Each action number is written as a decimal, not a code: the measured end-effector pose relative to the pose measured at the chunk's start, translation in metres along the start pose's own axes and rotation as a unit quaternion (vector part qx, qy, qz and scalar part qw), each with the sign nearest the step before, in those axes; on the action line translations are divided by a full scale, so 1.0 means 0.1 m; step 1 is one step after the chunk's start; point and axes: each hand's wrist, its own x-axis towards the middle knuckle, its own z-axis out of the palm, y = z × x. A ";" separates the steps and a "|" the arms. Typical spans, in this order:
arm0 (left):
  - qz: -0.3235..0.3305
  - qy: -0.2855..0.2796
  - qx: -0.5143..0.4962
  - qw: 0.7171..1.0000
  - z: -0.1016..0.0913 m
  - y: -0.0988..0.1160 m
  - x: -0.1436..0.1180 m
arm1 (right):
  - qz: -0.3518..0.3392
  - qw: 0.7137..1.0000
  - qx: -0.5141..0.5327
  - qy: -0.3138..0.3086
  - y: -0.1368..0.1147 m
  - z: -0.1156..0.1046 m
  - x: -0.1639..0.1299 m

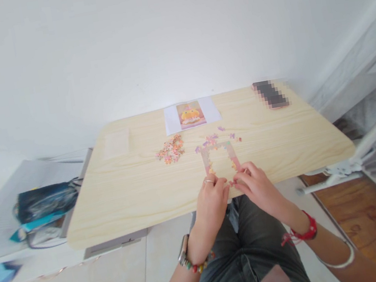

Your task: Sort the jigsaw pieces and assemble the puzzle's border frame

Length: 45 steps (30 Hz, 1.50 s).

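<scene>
On the near part of the table lies a jigsaw puzzle border (206,158), put together as a frame with an open middle. My left hand (212,199) is at its lower left corner, fingers curled and pressed together; what is under them is hidden. My right hand (258,187) pinches a small reddish puzzle piece (231,183) at the near side, between the fingertips of both hands. Loose purple and pink puzzle pieces (211,139) lie just beyond the border. A heap of mixed puzzle pieces (171,150) sits to its left.
A printed sheet (172,118) with a yellow character picture lies at the back of the wooden table (137,183). A phone (271,94) rests at the back right, and a pale flat square (116,144) at the left. Beside the table's left end is a dark bag (45,202).
</scene>
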 end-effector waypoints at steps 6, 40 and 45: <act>0.002 -0.029 -0.001 1.000 0.03 0.06 0.02 | -0.025 0.999 -0.020 0.002 0.09 -0.06 0.01; 0.041 -0.054 0.101 0.993 0.09 0.28 0.09 | -0.082 0.991 -0.103 0.023 0.22 -0.16 -0.02; 0.046 -0.035 0.097 0.994 0.12 0.26 0.09 | -0.091 0.988 -0.124 0.007 0.21 -0.16 -0.03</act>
